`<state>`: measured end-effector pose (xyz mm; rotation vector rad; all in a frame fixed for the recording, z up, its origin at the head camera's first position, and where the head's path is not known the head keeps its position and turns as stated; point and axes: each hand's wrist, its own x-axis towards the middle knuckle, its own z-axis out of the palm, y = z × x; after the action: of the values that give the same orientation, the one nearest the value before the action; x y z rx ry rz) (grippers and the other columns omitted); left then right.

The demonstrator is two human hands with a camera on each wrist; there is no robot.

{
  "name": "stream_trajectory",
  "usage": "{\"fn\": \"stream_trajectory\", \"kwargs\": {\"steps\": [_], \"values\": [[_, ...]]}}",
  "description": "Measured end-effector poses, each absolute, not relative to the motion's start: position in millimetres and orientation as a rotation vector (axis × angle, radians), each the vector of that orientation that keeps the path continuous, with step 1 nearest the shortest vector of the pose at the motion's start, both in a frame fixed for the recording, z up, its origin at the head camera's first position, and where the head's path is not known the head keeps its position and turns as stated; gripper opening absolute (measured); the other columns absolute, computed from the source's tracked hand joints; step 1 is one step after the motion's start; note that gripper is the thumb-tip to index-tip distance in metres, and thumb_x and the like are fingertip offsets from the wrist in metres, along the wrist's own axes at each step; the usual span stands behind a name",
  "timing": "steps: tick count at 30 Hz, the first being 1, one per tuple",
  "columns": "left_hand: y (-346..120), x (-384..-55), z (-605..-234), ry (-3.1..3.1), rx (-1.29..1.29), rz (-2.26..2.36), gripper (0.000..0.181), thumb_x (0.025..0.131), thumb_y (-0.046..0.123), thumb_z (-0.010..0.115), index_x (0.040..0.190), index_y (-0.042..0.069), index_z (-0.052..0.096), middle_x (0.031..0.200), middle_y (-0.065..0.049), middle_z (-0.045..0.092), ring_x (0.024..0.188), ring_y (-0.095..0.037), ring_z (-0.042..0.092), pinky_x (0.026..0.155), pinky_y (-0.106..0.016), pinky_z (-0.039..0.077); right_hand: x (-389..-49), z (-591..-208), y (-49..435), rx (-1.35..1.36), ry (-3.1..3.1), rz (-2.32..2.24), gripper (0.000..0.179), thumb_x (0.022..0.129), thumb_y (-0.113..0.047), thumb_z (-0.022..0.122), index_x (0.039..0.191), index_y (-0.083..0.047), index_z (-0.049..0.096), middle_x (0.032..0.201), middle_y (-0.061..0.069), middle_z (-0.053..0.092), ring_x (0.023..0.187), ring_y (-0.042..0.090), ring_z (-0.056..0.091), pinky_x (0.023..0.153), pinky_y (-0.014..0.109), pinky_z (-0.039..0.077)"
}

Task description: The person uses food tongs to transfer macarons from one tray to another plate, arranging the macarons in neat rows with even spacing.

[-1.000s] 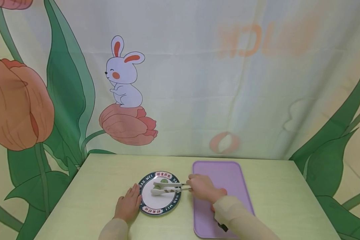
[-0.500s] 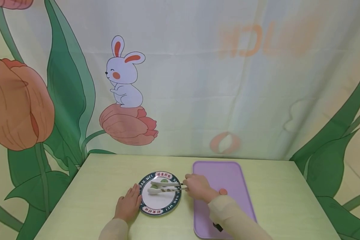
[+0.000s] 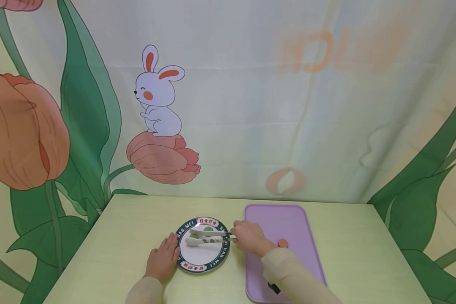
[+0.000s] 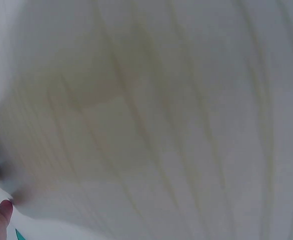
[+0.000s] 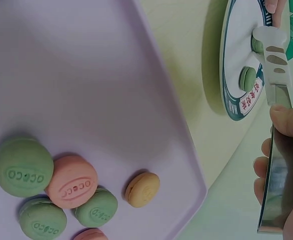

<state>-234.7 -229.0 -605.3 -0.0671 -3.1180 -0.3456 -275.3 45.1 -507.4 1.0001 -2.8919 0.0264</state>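
Your left hand (image 3: 162, 258) lies with its fingers straight, touching the left edge of the plate (image 3: 201, 258). Your right hand (image 3: 251, 237) grips the tongs (image 3: 213, 240), just right of the plate, and their tips reach over it. One green cookie (image 5: 257, 45) sits on or just over the plate, by the tips; you can't tell if they pinch it. Another green cookie (image 5: 247, 79) rests on the plate, near the first.

Under the plate is a pale yellow table (image 3: 349, 249). Behind the plate hangs a big cloth (image 3: 228, 105) with a white bunny (image 3: 163, 120) and an orange tulip (image 3: 24, 135) on it.

Right of the plate lies a purple tray (image 3: 275, 219). It holds a big green cookie (image 5: 23, 167), a pink cookie (image 5: 72, 181) touching it, a small yellow cookie (image 5: 142, 190) a bit apart, and more green and pink ones. From your head, your right sleeve (image 3: 294, 272) covers part of the tray, right of the plate, and hides most of its cookies.
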Motion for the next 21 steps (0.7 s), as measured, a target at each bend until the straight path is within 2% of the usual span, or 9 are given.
{"fn": "stream_trajectory", "kwargs": {"steps": [16,21], "values": [[-228.5,-234.2,-604.1,-3.128,-0.051,-0.347,0.055,0.094,0.035,0.033,0.138,0.003,0.026,0.143,-0.013,0.029,0.128,-0.034,0.032,0.096,-0.057,0.032,-277.6,-508.4,41.0,0.992,-2.952,-0.027,0.015,0.073,-0.022,0.065,0.086,-0.013,0.067,0.072,-0.005,0.048,0.062,0.012,0.049,0.045,0.026,0.038],[-228.3,-234.1,-604.1,-3.124,-0.051,-0.369,0.054,0.094,0.035,0.032,0.139,0.004,0.026,0.144,-0.012,0.028,0.128,-0.034,0.031,0.096,-0.057,0.031,-275.8,-508.0,41.6,0.993,-2.947,-0.009,0.014,0.073,-0.021,0.065,0.084,-0.013,0.066,0.072,-0.005,0.048,0.061,0.012,0.048,0.045,0.025,0.037]]}}
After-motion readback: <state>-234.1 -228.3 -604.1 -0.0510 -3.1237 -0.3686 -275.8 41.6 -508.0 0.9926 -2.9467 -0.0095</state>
